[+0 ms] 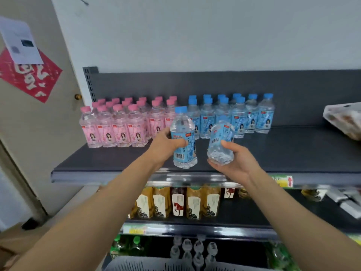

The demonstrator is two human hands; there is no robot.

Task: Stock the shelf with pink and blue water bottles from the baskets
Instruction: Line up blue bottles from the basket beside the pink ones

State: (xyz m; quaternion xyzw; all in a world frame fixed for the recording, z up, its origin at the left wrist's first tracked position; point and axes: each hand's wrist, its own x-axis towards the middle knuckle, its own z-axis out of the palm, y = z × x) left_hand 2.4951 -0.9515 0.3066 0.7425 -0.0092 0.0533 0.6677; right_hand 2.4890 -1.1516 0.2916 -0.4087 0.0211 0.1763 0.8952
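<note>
Only 2 arms of the person show, both bare: the left forearm (109,202) and the right forearm (293,212) are long, slim and uncovered to the wrist, and the left hand (166,144) and the right hand (238,163) are bare too.

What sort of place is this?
Probably a small shop: tiered shelf with rows of pink bottles and blue bottles, a price label on its edge, bottled drinks on the tier below.

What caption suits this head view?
Left hand holds an upright blue bottle and right hand a tilted blue bottle over the dark shelf, before rows of pink bottles and blue bottles.
</note>
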